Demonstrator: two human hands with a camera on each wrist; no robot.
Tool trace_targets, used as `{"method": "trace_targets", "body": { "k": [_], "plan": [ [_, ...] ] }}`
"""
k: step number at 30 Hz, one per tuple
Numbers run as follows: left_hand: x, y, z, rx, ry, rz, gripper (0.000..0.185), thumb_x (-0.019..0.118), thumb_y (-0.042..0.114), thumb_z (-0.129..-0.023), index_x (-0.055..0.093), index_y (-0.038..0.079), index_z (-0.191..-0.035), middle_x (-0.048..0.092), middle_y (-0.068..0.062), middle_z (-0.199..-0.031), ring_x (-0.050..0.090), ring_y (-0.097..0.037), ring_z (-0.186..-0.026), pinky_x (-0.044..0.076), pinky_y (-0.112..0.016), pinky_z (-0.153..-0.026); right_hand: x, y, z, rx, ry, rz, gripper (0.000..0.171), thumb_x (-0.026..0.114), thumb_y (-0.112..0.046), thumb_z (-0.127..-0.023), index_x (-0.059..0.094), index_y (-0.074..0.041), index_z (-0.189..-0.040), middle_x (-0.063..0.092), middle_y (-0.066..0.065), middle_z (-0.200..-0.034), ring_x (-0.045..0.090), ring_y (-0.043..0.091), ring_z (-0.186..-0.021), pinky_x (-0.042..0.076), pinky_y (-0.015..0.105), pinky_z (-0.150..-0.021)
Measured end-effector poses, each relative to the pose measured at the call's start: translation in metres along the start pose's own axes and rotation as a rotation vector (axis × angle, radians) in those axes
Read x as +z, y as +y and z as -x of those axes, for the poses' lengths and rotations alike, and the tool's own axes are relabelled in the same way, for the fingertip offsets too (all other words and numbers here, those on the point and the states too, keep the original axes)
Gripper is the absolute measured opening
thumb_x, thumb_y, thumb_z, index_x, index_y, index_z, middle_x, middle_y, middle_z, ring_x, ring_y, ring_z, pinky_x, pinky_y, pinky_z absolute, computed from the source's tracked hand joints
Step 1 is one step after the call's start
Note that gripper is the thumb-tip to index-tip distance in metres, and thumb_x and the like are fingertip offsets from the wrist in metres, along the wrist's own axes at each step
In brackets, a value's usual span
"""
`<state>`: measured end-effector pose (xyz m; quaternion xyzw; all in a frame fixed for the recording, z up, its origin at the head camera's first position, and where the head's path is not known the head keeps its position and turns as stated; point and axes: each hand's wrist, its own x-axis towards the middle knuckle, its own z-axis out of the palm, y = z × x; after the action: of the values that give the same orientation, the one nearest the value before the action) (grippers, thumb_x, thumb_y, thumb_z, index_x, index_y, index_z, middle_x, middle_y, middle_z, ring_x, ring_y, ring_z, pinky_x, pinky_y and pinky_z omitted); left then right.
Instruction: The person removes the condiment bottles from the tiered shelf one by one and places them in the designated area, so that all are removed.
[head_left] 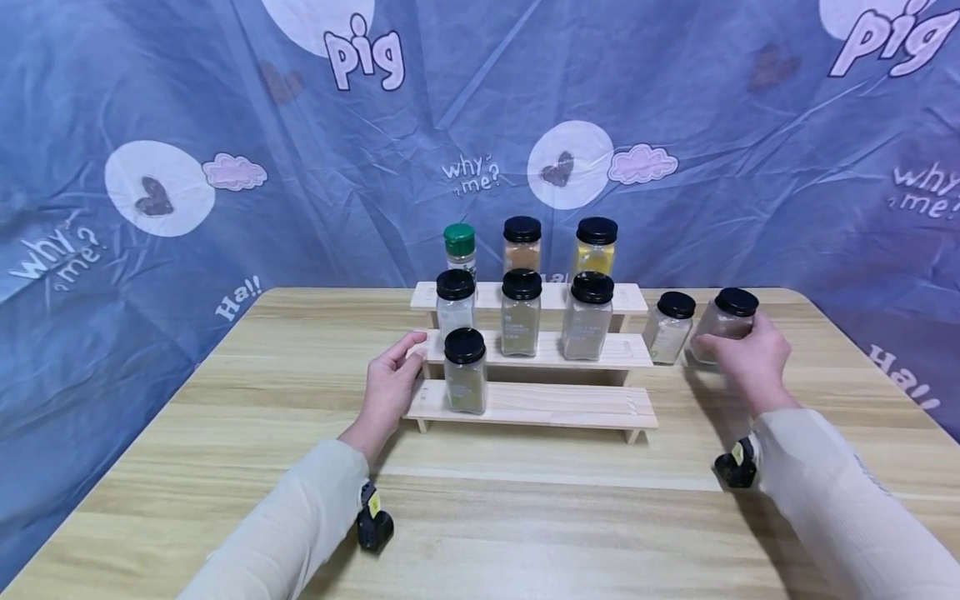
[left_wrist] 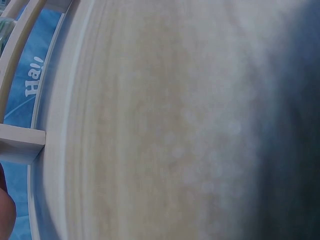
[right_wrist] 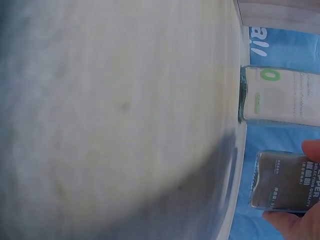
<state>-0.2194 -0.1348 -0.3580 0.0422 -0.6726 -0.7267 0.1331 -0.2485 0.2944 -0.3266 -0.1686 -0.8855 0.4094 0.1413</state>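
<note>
My right hand [head_left: 756, 364] grips a square glass pepper jar [right_wrist: 281, 181] with a black lid, to the right of the rack. In the right wrist view, blue cloth shows between its base and the tabletop. Beside it stands a jar of pale powder [head_left: 667, 333], also black-lidded. At the left end of the three-step wooden rack [head_left: 558, 404], my left hand [head_left: 390, 383] holds the middle shelf between thumb and fingers. One black-lidded jar [head_left: 466, 379] stands on the left of the lowest shelf. Several jars, including a grey-brown one [head_left: 588, 325], fill the middle shelf.
On the top shelf are a green-capped bottle [head_left: 460, 250], an orange-brown spice jar [head_left: 522, 250] and a yellow spice jar [head_left: 596, 250], their lower parts partly hidden. A blue printed cloth [head_left: 360, 208] hangs behind the wooden table [head_left: 525, 517].
</note>
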Motion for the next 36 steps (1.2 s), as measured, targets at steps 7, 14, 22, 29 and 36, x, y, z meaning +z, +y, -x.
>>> {"method": "trace_targets", "body": {
  "k": [7,14,22,29,36],
  "plan": [
    [0.0003,0.0014,0.0007,-0.009,-0.006,-0.004,0.031,0.057,0.001,-0.086,0.061,-0.001,-0.117,0.067,-0.003,-0.101,0.055,0.001,-0.064,0.045,-0.012,-0.055,0.0027,0.0002,0.0001,-0.011,-0.04,0.008,0.067,0.07,-0.019,-0.076,0.042,0.008,-0.13,0.049,0.03,-0.126,0.044,0.039,-0.114,0.033,0.05,-0.101],
    [0.0007,0.0007,0.0008,-0.001,0.001,-0.009,0.031,0.057,0.002,-0.086,0.062,-0.001,-0.117,0.067,-0.002,-0.094,0.055,0.0,-0.064,0.044,-0.012,-0.053,0.0062,0.0009,-0.0011,-0.026,-0.04,0.032,0.063,0.072,-0.019,-0.074,0.045,0.008,-0.124,0.05,0.03,-0.121,0.045,0.039,-0.108,0.035,0.05,-0.098],
    [0.0002,-0.0002,0.0004,-0.014,0.011,-0.031,0.03,0.058,0.003,-0.086,0.063,0.003,-0.116,0.066,-0.005,-0.1,0.059,0.001,-0.073,0.049,-0.013,-0.062,0.0081,0.0023,-0.0017,-0.03,-0.05,0.032,0.063,0.072,-0.02,-0.076,0.044,0.008,-0.125,0.05,0.031,-0.122,0.044,0.04,-0.11,0.034,0.051,-0.099],
    [-0.0006,-0.001,-0.0009,0.003,0.02,-0.052,0.03,0.058,0.003,-0.086,0.064,0.003,-0.116,0.067,0.001,-0.085,0.059,0.0,-0.07,0.049,-0.014,-0.062,0.0086,0.0032,-0.0016,-0.034,-0.058,0.024,0.063,0.071,-0.019,-0.076,0.044,0.009,-0.126,0.049,0.032,-0.122,0.045,0.042,-0.111,0.034,0.051,-0.099],
    [-0.0003,-0.0007,0.0001,-0.001,0.013,-0.039,0.03,0.058,0.003,-0.086,0.064,0.002,-0.116,0.065,0.004,-0.081,0.055,0.0,-0.065,0.044,-0.012,-0.053,0.0097,0.0052,-0.0016,-0.055,-0.07,0.03,0.061,0.07,-0.018,-0.076,0.044,0.01,-0.124,0.049,0.032,-0.12,0.046,0.041,-0.108,0.036,0.05,-0.096]
  ]
}}
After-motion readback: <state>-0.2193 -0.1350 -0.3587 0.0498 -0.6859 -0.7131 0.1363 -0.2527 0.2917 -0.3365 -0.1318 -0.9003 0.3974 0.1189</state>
